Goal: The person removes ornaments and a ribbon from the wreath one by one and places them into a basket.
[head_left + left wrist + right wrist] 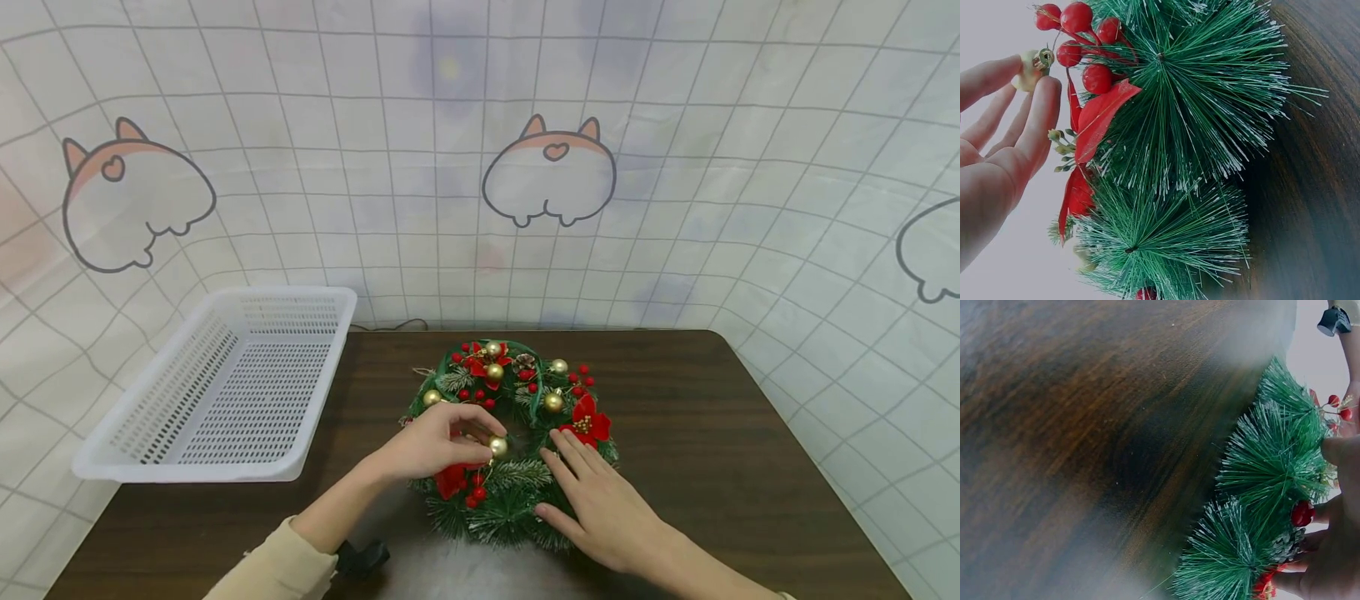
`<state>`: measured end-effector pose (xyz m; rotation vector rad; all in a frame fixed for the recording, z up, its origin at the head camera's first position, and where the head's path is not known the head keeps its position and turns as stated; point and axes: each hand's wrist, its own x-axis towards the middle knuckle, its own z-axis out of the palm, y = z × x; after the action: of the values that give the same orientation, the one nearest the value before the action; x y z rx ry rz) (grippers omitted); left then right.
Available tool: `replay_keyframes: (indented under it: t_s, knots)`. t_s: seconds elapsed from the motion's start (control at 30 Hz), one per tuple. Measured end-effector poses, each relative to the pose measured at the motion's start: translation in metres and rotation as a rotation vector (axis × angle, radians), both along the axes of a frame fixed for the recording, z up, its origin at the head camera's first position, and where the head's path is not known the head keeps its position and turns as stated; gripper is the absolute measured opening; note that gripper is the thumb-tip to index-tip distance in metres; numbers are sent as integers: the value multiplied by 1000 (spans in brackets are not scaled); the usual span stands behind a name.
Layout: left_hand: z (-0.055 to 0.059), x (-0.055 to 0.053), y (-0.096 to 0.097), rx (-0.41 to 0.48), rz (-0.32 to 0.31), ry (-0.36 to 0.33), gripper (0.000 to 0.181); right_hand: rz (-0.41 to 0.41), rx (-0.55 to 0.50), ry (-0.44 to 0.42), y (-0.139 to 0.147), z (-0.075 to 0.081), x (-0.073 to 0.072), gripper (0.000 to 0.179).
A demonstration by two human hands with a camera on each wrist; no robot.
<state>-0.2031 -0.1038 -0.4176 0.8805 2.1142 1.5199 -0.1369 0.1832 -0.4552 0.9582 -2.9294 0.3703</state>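
Left hand (431,442) pinches a small gold ball (498,447) between thumb and fingertips, over the inner edge of a round wreath (510,525); the right hand (600,508) lies across the wreath's right side, fingers straight and thumb spread apart from them. The wreath rests near the middle of a table (750,467) with dark brown, streaky wood grain and rounded far corners. A white plastic basket (206,475), rectangular and pierced with rows of slots, sits at the table's left. Behind hangs a pale, gently rippled cloth (420,208) printed with a grey grid and rounded cartoon animals (547,183); a thin dark cable (408,322) curls along the back edge. The wreath's green needles are stiff, fanned and frosted white at the tips. Among them are glossy red berries (1077,17), red petalled flowers (588,422) and a scaly pine cone (525,361).
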Motion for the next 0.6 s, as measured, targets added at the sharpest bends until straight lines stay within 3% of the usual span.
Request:
replay_keyframes:
  t_s: [0.6]
  knots:
    - [4, 11, -5, 8, -49, 46, 27, 3, 5, -3, 0, 2, 0, 75]
